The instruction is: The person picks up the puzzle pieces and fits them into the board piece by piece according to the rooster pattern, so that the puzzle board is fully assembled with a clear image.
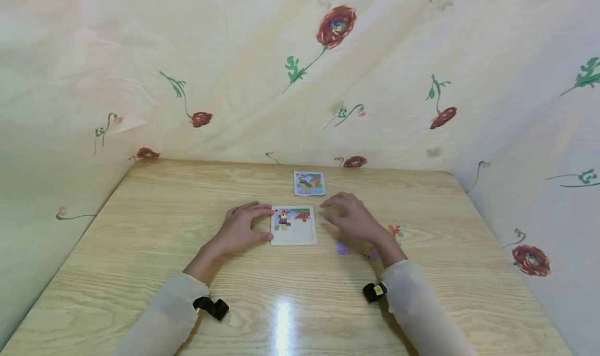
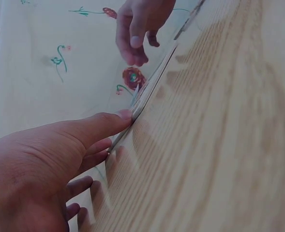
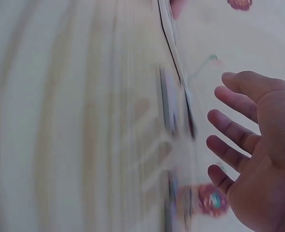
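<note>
A partly filled puzzle tray (image 1: pixel 299 236) lies flat on a wood-grain counter (image 1: pixel 262 288), the thumb and fingers of a person's left hand (image 1: pixel 239 230) resting, uncurled, against its left edge. The right hand (image 1: pixel 350 218), fingers loose and released, hovers just beyond the right edge, near scattered puzzle pieces (image 1: pixel 342 248). Behind the tray sits a rooster card (image 1: pixel 310 183), before floral cloth (image 1: pixel 234 59).
</note>
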`<state>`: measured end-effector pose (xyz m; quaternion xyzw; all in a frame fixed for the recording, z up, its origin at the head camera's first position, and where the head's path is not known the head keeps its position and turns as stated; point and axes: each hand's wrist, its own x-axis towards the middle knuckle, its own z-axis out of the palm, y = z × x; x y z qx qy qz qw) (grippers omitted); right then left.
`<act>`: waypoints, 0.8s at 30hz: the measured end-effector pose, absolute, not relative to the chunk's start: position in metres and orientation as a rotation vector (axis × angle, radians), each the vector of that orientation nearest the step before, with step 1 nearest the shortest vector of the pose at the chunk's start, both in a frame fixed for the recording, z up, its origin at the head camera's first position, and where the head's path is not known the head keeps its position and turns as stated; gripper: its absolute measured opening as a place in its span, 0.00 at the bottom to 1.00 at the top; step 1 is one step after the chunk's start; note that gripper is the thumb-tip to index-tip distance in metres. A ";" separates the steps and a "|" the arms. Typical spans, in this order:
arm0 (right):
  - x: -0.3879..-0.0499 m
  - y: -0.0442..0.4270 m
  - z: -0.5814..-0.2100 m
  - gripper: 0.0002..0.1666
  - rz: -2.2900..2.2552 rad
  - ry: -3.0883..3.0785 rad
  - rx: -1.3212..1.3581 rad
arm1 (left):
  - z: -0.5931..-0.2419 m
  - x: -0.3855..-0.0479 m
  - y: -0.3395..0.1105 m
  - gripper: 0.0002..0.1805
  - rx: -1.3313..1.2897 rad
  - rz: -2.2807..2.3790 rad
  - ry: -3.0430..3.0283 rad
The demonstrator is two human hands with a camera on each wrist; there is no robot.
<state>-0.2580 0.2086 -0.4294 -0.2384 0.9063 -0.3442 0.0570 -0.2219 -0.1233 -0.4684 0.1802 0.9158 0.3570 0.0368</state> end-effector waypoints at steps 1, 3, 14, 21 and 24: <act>-0.257 0.215 -0.429 0.17 -1.047 2.757 -0.714 | -0.468 -0.222 -0.123 0.34 0.552 1.098 2.811; -0.254 0.228 -0.428 0.17 -1.058 2.770 -0.687 | -0.468 -0.221 -0.123 0.34 0.553 1.099 2.812; -0.247 0.284 -0.430 0.19 -1.054 2.833 -0.609 | -0.466 -0.217 -0.125 0.34 0.581 1.094 2.823; -0.243 0.298 -0.436 0.20 -1.033 2.796 -0.552 | -0.468 -0.216 -0.126 0.34 0.585 1.100 2.811; -0.242 0.303 -0.439 0.20 -1.021 2.777 -0.548 | -0.469 -0.216 -0.127 0.34 0.589 1.103 2.810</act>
